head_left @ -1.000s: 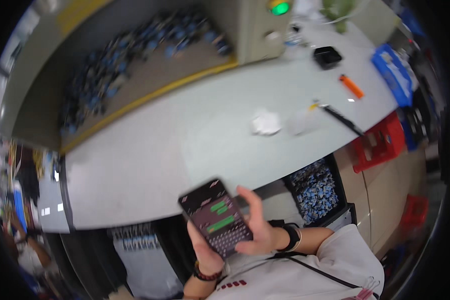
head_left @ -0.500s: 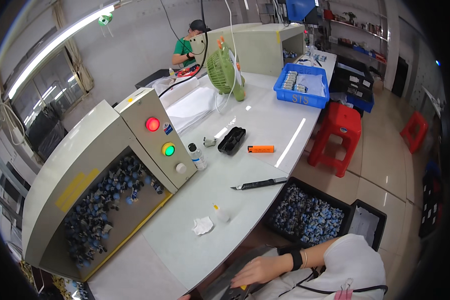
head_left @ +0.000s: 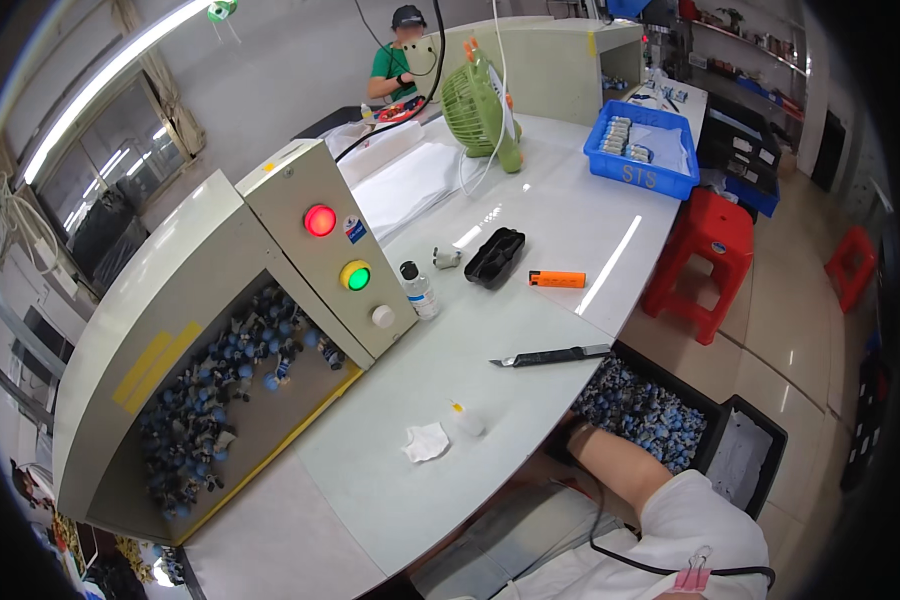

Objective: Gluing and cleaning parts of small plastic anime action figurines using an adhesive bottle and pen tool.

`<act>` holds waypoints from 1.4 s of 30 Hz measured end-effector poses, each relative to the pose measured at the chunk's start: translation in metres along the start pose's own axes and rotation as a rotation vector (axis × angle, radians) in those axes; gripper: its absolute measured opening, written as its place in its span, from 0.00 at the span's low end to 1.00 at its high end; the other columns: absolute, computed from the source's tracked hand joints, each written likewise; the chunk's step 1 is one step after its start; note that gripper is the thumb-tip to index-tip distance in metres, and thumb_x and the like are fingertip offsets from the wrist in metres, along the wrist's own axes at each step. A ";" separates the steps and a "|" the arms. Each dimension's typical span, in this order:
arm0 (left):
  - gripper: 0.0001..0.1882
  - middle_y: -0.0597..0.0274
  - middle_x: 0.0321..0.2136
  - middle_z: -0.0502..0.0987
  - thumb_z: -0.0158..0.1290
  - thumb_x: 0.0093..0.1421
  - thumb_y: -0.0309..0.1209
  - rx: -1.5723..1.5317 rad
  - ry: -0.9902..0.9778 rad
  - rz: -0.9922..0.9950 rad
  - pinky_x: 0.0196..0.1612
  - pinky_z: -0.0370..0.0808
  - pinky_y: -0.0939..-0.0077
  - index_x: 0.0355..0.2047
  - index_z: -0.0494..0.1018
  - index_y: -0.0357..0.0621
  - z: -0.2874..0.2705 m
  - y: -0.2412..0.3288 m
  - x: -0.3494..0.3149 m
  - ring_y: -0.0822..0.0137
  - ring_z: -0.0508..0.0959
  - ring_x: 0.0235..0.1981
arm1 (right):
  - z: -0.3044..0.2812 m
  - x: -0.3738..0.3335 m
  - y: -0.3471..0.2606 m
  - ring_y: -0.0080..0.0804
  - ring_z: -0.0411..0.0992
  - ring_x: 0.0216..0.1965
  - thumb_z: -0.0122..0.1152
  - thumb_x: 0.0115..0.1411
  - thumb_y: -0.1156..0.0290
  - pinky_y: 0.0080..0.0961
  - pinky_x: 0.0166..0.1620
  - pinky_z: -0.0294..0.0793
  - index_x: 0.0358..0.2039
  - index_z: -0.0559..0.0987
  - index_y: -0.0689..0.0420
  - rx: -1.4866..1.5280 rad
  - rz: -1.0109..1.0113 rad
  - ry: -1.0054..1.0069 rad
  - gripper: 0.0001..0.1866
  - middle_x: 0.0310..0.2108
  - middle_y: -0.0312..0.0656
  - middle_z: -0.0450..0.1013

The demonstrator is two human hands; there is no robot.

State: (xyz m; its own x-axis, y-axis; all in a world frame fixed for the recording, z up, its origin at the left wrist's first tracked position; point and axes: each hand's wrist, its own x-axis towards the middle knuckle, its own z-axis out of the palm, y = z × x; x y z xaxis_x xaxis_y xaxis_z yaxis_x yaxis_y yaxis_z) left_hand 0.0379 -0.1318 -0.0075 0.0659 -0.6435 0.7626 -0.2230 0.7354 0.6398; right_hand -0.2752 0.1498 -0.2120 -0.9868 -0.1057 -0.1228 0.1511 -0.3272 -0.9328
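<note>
My right forearm point(head_left: 618, 464), with a dark band at the wrist, reaches forward beside the table's curved edge. The hand lies low there, next to a black bin point(head_left: 711, 432) full of small blue and grey pieces point(head_left: 650, 408). Its fingers are hidden by the table edge, so what they hold or touch does not show. My left hand is out of the picture. Nearest on the tabletop point(head_left: 370, 480) are a black-handled craft knife point(head_left: 555, 356), a small white dropper bottle with a yellow tip point(head_left: 466, 419) and a crumpled white tissue point(head_left: 426, 442).
At left stands a beige cabinet point(head_left: 205, 260) with red and green lights, small blue-headed figures inside. Beyond are a clear bottle point(head_left: 422, 296), black case point(head_left: 495, 257), orange bar point(head_left: 557, 279), green fan point(head_left: 475, 105) and blue tray point(head_left: 635, 176). Red stool point(head_left: 705, 240) at right; co-worker point(head_left: 392, 70) behind.
My right hand has left my lap and reached forward and right to the table edge by the bin. The view has shifted, moving the table things rightward in the picture.
</note>
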 end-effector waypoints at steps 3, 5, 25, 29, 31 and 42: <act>0.23 0.46 0.41 0.66 0.47 0.56 0.40 0.191 -0.050 0.156 0.47 0.60 0.62 0.44 0.63 0.33 0.009 0.007 0.011 0.52 0.66 0.42 | 0.003 0.004 0.004 0.33 0.67 0.44 0.42 0.58 0.66 0.25 0.47 0.65 0.44 0.69 0.62 0.023 0.006 0.033 0.17 0.42 0.45 0.69; 0.22 0.43 0.40 0.67 0.47 0.55 0.37 0.456 -0.175 0.185 0.46 0.61 0.60 0.44 0.63 0.33 0.016 0.017 0.015 0.47 0.66 0.41 | 0.004 0.006 0.008 0.33 0.67 0.44 0.42 0.58 0.66 0.25 0.47 0.65 0.44 0.69 0.62 0.040 0.011 0.060 0.17 0.42 0.44 0.69; 0.18 0.46 0.30 0.72 0.44 0.56 0.39 0.517 -0.127 0.238 0.36 0.65 0.61 0.34 0.71 0.35 0.036 0.029 0.017 0.49 0.70 0.31 | -0.001 0.001 0.037 0.32 0.67 0.43 0.42 0.57 0.65 0.25 0.46 0.65 0.43 0.69 0.61 0.171 0.025 0.352 0.17 0.41 0.43 0.69; 0.17 0.45 0.29 0.72 0.44 0.55 0.38 0.477 -0.106 0.179 0.35 0.65 0.61 0.33 0.71 0.34 0.037 0.030 0.016 0.49 0.70 0.30 | -0.007 -0.003 0.036 0.32 0.67 0.43 0.42 0.57 0.65 0.26 0.46 0.65 0.43 0.69 0.61 0.199 0.010 0.410 0.17 0.41 0.43 0.69; 0.17 0.45 0.29 0.72 0.44 0.55 0.37 0.462 -0.101 0.192 0.34 0.65 0.61 0.32 0.71 0.34 0.037 0.033 0.016 0.49 0.71 0.30 | -0.012 -0.006 0.034 0.32 0.67 0.43 0.42 0.57 0.65 0.26 0.46 0.65 0.43 0.69 0.61 0.213 0.001 0.442 0.17 0.41 0.43 0.69; 0.17 0.45 0.28 0.73 0.44 0.53 0.38 0.474 -0.136 0.220 0.33 0.67 0.61 0.32 0.72 0.34 0.034 0.031 0.018 0.50 0.71 0.29 | -0.040 0.004 0.009 0.32 0.67 0.42 0.42 0.57 0.64 0.26 0.45 0.65 0.43 0.70 0.61 0.279 -0.089 0.587 0.17 0.41 0.42 0.69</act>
State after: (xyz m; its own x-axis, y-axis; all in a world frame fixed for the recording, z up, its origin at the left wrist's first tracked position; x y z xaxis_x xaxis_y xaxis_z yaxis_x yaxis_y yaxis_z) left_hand -0.0007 -0.1276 0.0225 -0.1512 -0.5300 0.8344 -0.6339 0.6997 0.3295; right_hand -0.2799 0.1844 -0.2344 -0.8524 0.4368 -0.2876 -0.0008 -0.5510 -0.8345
